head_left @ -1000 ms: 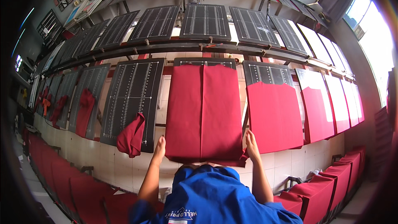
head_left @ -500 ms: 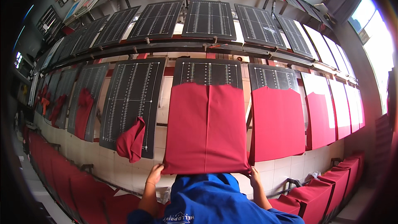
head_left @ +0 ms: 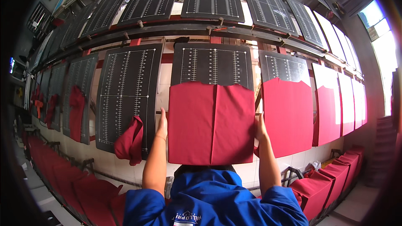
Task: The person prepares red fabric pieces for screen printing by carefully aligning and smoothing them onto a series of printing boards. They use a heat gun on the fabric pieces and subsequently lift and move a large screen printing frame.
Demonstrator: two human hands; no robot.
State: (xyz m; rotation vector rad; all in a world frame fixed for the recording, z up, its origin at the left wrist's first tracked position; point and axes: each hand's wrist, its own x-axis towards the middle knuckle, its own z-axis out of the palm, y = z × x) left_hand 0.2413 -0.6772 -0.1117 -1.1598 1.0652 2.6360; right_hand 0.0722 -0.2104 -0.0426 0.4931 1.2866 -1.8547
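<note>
A dark red fabric panel (head_left: pixel 190 121) is drawn over the near part of a black board with white ruler markings (head_left: pixel 199 65). A crease runs down its middle, and light wrinkles cross its right half. My left hand (head_left: pixel 162 124) lies along the panel's left edge, fingers stretched out away from me. Against the right edge rests my right hand (head_left: pixel 261 129), its fingers also extended and partly hidden by the board's side. On the marked board (head_left: pixel 111 71) to the left, a crumpled red cloth (head_left: pixel 130 142) hangs over the near corner.
Right of me stands another board with a smooth red panel (head_left: pixel 287 113), then several more in bright light. A dark rail (head_left: pixel 176 31) runs behind this row, with further marked boards (head_left: pixel 212 0) beyond it. Red-covered boards (head_left: pixel 324 188) line both near sides.
Both hands have moved from the panel's near corners forward along its side edges. The near edge now lies closer to the board's end, and the view has shifted slightly.
</note>
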